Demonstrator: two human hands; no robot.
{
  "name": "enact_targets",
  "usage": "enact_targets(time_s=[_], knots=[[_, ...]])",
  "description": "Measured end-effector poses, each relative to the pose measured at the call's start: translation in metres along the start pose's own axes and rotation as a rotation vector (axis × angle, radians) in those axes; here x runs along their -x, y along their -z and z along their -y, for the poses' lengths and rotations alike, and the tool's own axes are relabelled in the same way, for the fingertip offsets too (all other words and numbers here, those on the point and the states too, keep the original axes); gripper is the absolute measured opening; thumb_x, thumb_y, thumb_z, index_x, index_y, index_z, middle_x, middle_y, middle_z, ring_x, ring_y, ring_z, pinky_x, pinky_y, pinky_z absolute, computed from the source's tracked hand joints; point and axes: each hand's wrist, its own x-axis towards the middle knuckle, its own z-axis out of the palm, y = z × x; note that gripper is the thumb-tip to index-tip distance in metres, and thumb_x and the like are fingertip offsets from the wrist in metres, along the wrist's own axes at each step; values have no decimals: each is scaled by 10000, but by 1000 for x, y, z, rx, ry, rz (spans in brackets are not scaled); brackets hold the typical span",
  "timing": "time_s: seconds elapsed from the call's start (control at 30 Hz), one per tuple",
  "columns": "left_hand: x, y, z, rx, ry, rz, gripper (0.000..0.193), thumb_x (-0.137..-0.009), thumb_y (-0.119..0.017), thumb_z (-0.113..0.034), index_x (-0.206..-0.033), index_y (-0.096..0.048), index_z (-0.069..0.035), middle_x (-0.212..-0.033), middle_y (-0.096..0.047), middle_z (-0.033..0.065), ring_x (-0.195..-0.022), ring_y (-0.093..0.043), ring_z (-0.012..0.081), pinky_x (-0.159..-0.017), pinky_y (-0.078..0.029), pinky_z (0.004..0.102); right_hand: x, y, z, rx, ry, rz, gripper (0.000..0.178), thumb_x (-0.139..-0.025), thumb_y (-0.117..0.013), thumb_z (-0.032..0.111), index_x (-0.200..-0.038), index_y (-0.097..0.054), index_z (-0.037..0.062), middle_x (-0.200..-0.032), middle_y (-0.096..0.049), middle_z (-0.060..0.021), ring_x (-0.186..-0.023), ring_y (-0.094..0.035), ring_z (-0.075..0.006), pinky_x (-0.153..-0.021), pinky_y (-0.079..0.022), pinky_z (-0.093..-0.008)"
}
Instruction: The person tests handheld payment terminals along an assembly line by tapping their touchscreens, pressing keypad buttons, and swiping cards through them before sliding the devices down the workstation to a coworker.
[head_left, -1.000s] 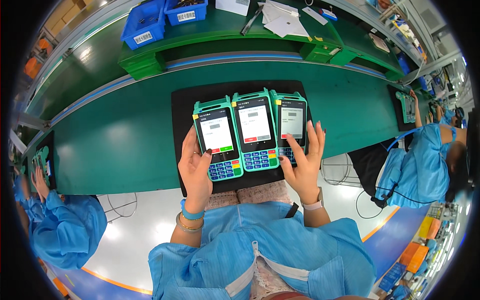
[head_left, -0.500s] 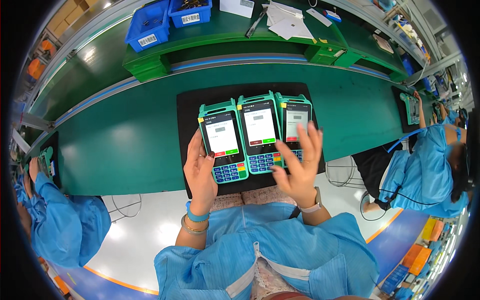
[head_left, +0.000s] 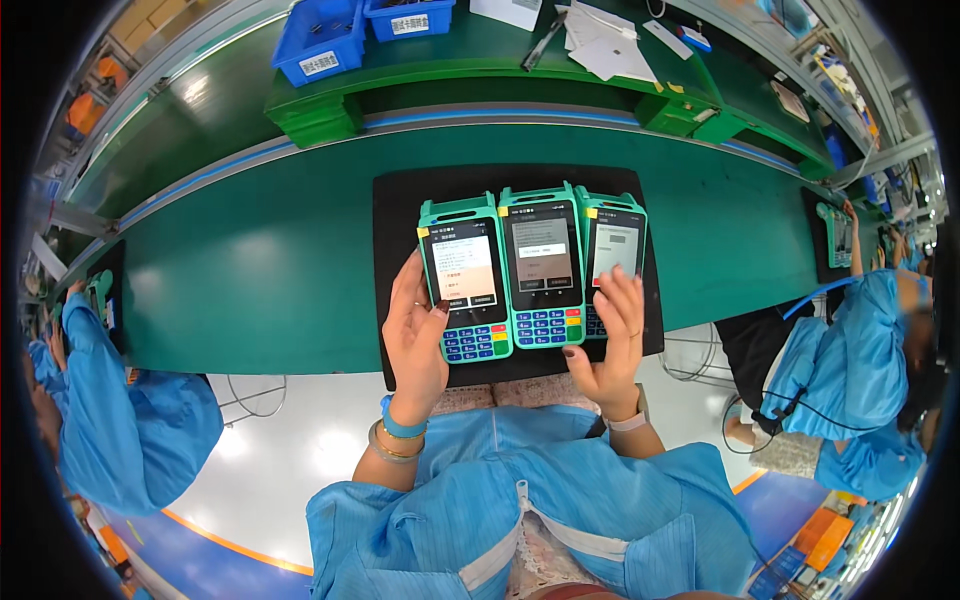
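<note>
Three green handheld payment terminals lie side by side on a black mat (head_left: 400, 183). My left hand (head_left: 418, 335) grips the left edge of the left payment terminal (head_left: 467, 312), its fingers along the side and its thumb at the lower left of the lit screen. The middle payment terminal (head_left: 546, 295) shows a dimmed screen with a pale pop-up box. Over the right payment terminal (head_left: 618, 220) is my right hand (head_left: 615, 345), fingers stretched out and apart, nothing held. That hand hides most of the terminal's keypad and lower screen.
Beyond the green bench (head_left: 270, 250), a raised green shelf (head_left: 480, 85) carries blue bins (head_left: 335, 50), a pen (head_left: 543, 45) and papers (head_left: 600, 40). Co-workers in blue smocks sit to the left (head_left: 130, 420) and right (head_left: 840, 350), each at another terminal.
The left and middle terminals' screens have changed from white pages to other displays, the middle one dimmed. My right hand has settled lower over the right terminal. The whole view has shifted slightly.
</note>
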Motion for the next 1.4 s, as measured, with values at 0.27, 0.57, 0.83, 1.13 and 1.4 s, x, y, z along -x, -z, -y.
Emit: enact_targets(time_s=[0.27,0.57,0.83,1.13,1.4], knots=[[0,-5,-1,-68,-8,31,715,-831,-524,87,-1507,-292,61,-1479,-400,173,-1373,-423,265,-1142,-345,381,10,-12,-2,8,70,-58,526,-819,-685,192,-1273,-539,-31,-1304,-593,-239,-1241,-552,-421,-1093,-352,-572],[1,-14,-7,-838,-208,175,1052,-735,-753,-82,-1561,-103,-30,-1509,-219,257,-1404,-306,410,-1099,-378,464,8,-9,2,73,77,-15,526,-739,-763,232,-1184,-613,-7,-1321,-574,-214,-1237,-553,-407,-1065,-396,-533],[3,-12,-3,-832,-243,137,946,-765,-705,-47,-1553,-182,-33,-1494,-278,228,-1382,-366,365,-1104,-379,431,0,-7,10,29,12,-10,557,-725,-774,241,-1188,-608,-20,-1304,-524,-211,-1254,-510,-414,-1042,-396,-574],[2,8,-13,176,-60,-41,625,-858,-495,-30,-1464,-348,9,-1410,-445,204,-1205,-513,263,-1073,-419,389,15,12,14,100,-58,-108,603,-733,-684,148,-1291,-532,-23,-1439,-422,-269,-1349,-407,-461,-1116,-286,-616],[5,23,-21,4,-102,-66,634,-847,-485,11,-1463,-339,1,-1397,-450,217,-1258,-491,286,-1076,-410,399,24,7,-4,235,-320,-26,789,-735,-755,164,-1435,-413,32,-1513,-299,-311,-1256,-440,-455,-1069,-359,-535]])
